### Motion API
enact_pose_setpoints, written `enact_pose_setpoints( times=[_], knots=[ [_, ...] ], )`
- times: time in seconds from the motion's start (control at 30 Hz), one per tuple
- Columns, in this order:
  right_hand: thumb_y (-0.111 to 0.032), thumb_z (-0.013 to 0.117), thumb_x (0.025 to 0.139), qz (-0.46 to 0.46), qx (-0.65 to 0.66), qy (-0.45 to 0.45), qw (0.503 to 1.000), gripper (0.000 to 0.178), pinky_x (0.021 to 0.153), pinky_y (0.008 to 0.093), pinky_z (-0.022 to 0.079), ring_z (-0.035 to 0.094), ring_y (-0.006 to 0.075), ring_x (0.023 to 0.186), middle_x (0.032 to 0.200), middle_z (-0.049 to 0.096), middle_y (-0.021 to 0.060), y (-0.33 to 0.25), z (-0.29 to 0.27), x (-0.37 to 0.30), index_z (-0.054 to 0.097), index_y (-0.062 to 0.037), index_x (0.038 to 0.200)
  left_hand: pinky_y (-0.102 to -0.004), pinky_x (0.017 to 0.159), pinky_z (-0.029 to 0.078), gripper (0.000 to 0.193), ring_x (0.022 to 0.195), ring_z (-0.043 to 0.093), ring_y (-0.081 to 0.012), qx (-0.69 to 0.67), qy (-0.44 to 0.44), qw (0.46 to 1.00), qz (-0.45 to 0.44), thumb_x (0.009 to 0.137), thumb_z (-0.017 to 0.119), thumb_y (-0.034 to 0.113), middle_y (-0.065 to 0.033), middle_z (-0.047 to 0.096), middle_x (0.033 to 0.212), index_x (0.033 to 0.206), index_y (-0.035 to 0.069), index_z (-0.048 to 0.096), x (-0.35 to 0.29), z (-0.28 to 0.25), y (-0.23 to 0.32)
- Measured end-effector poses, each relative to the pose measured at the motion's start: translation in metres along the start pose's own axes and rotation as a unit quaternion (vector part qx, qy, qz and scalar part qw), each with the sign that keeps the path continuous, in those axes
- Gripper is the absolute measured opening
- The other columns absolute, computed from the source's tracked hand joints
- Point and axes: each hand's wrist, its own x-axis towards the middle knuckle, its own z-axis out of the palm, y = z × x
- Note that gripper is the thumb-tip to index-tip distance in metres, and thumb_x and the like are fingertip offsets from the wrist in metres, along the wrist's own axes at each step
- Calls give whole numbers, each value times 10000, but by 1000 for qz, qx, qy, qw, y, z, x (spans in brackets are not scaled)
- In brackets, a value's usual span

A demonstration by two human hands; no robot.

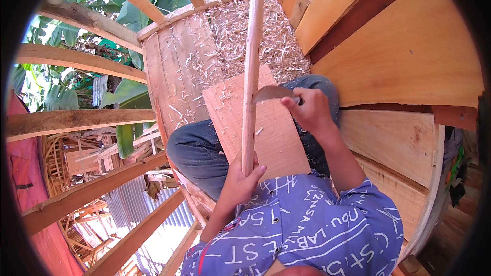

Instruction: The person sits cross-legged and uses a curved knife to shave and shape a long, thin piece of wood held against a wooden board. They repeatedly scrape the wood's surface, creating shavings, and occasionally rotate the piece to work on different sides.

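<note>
The left hand (245, 179) grips the near end of the wooden pole (250, 66), which extends lengthwise forward over the board (279, 140); the right hand (312, 110) grips the curved knife (273, 92) at the pole's right edge.

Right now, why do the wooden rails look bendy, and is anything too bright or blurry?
Head view: the rails look curved since a fisheye lens bends straight edges; head view: a patch below the metal sheet is washed out nearly white; head view: the stick and knife show clear outlines.
</note>
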Motion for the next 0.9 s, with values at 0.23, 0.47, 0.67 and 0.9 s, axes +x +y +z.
enact_pose_setpoints(
  times=[0.23,0.47,0.67,0.9],
  knots=[
    [-745,607,687,-93,-8,11,996,710,442,398,431,581,322,487,486,520,132,-4,13,-15,557,-49,551,-301,495,385,208,523,488,-132,179,62,977,95,870,628,128,-30,492,649,947,18,469,9,4,13],
    [-814,636,557,-71,-67,52,994,765,435,381,406,550,290,445,454,492,98,4,4,-4,511,-60,510,-341,505,416,222,536,563,-213,283,96,950,90,884,604,132,-135,534,614,974,-13,461,0,15,21],
    [-819,660,514,-47,-59,49,996,780,432,359,368,470,269,420,442,414,75,1,3,-5,465,-65,520,-355,503,430,234,535,585,-260,294,107,946,81,889,596,128,-158,540,613,1001,-17,449,-13,20,23],
    [-811,636,583,-48,-63,30,996,774,461,384,424,529,288,442,455,499,89,-2,-4,-11,504,-52,514,-406,520,440,241,579,609,-361,277,132,951,44,889,593,136,-212,554,633,994,-6,431,-23,31,24]
  ],
)
